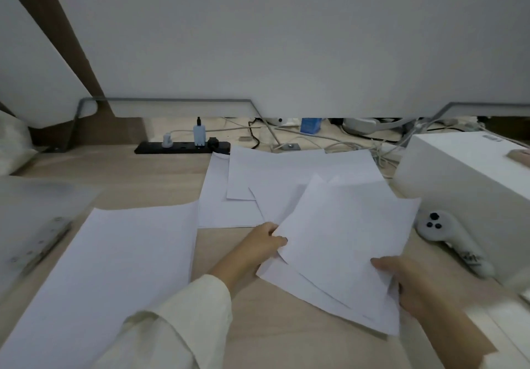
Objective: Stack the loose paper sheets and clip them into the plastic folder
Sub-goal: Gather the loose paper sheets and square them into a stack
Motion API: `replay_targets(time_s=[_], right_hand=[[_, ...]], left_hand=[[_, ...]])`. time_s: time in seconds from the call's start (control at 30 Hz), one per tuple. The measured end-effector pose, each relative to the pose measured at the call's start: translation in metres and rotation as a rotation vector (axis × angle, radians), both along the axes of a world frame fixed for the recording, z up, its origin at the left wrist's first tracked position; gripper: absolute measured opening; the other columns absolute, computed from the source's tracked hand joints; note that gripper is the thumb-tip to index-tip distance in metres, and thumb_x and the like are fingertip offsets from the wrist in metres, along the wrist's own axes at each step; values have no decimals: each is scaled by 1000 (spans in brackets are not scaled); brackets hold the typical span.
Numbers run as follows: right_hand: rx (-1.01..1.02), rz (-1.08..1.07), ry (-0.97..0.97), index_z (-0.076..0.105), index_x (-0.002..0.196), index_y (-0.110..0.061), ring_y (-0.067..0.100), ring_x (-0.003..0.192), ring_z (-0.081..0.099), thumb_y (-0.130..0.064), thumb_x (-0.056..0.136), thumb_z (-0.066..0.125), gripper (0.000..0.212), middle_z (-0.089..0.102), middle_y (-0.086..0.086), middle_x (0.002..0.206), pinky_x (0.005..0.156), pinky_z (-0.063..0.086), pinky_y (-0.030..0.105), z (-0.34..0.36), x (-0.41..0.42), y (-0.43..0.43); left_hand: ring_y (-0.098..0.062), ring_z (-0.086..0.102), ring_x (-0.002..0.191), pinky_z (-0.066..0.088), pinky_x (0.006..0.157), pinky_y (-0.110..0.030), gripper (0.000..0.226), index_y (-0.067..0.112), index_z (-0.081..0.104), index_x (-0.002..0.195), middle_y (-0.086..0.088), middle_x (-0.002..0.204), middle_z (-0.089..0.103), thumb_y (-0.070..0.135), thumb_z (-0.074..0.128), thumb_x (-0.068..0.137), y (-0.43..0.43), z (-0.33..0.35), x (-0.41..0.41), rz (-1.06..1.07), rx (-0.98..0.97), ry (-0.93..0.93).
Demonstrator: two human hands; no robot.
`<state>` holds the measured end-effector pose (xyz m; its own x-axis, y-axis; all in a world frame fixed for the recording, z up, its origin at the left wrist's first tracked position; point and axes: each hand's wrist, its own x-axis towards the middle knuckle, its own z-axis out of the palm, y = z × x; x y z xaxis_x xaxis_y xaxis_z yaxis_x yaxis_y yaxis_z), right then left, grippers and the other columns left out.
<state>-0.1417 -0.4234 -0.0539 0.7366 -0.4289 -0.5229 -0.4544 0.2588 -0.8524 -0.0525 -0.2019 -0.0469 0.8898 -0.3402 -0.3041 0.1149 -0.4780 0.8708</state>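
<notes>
So far only the gathering is under way. The left hand (262, 242) and the right hand (401, 280) hold a small bundle (341, 239) of a few papers just above the desk (258, 325), in the middle-right of the view. Each hand pinches an edge of it, thumb on top and fingers below: the left hand at the left edge, the right hand at the near right edge. The bundle is not squared; the edges of the lower papers show fanned out at the near side. Its long axis seems to run away from the person and to lean right at the far end, so that one corner points to the far side.

More sheets (286, 173) lie overlapped behind the bundle, and a lone sheet (114, 268) lies apart at the left. The folder (34, 202) lies at the far left, and its clip (40, 242) holds no paper. I judge that collecting the rest, squaring and clipping are all left to do.
</notes>
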Motion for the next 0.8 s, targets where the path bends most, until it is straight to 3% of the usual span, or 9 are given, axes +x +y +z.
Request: replay_targets(time_s=[0.1, 0.2, 0.27, 0.33, 0.47, 0.53, 0.6, 0.63, 0.8], right_hand=[[66, -55, -34, 52, 102, 1, 29, 72, 52, 2, 90, 48, 12, 55, 13, 82, 62, 41, 35, -9, 11, 3], [77, -142, -54, 50, 97, 1, 27, 65, 47, 1, 91, 47, 6, 50, 11, 75, 59, 37, 33, -15, 19, 10], [75, -148, -114, 50, 91, -1, 25, 63, 45, 2, 91, 45, 6, 48, 11, 73, 57, 36, 32, -15, 22, 17], [12, -133, -188, 51, 97, -2, 22, 65, 48, 3, 90, 44, 11, 51, 9, 76, 57, 37, 30, -12, 29, 20], [-88, -123, -175, 54, 106, -2, 23, 70, 52, 3, 90, 44, 20, 57, 8, 81, 64, 45, 33, -14, 53, 6], [-94, -112, -149, 53, 112, 5, 27, 79, 52, 3, 89, 45, 25, 56, 11, 88, 82, 48, 45, -14, 69, -3], [-90, -102, -122, 46, 123, 8, 28, 94, 47, 7, 90, 41, 33, 51, 14, 103, 103, 39, 50, -10, 82, -9], [-89, -71, -106, 46, 120, 5, 29, 97, 47, 9, 90, 39, 31, 50, 14, 105, 104, 38, 50, -10, 86, -12], [-118, -55, -145, 46, 85, -17, 22, 79, 49, 5, 84, 46, 22, 49, 5, 88, 73, 42, 33, -19, 93, -25]], left_hand=[[-21, 48, 122, 40, 99, -32, 39, 15, 47, 133, -5, 136, 48, 24, 44, 96, 11, 3, 18, 44, 159, -227], [-23, 22, 142, 23, 114, -36, 46, 14, 32, 143, -7, 155, 22, 27, 32, 99, 36, -4, 41, 80, 518, -420], [-26, 4, 147, 9, 118, -39, 52, 9, 15, 148, -13, 159, 2, 29, 23, 100, 51, -12, 51, 6, 768, -373], [-29, 0, 147, 6, 118, -40, 55, 6, 7, 148, -17, 158, -3, 31, 17, 101, 54, -17, 57, -66, 907, -306], [-27, 38, 128, 32, 103, -36, 42, 4, 38, 130, -16, 141, 39, 25, 17, 101, 50, -15, 46, -80, 886, -418], [-23, 47, 110, 37, 87, -32, 34, 8, 46, 115, -9, 122, 52, 22, 19, 100, 50, -12, 30, -114, 876, -507], [-21, 50, 103, 37, 80, -30, 32, 13, 45, 118, -6, 116, 55, 25, 21, 100, 47, -8, 8, -166, 793, -531], [-20, 51, 103, 39, 82, -30, 33, 16, 43, 124, -5, 116, 55, 28, 22, 100, 45, -5, -4, -202, 726, -505], [-12, 50, 119, 40, 100, -30, 35, 27, 49, 126, 8, 126, 54, 37, 33, 97, 46, -3, 3, -296, 465, -430]])
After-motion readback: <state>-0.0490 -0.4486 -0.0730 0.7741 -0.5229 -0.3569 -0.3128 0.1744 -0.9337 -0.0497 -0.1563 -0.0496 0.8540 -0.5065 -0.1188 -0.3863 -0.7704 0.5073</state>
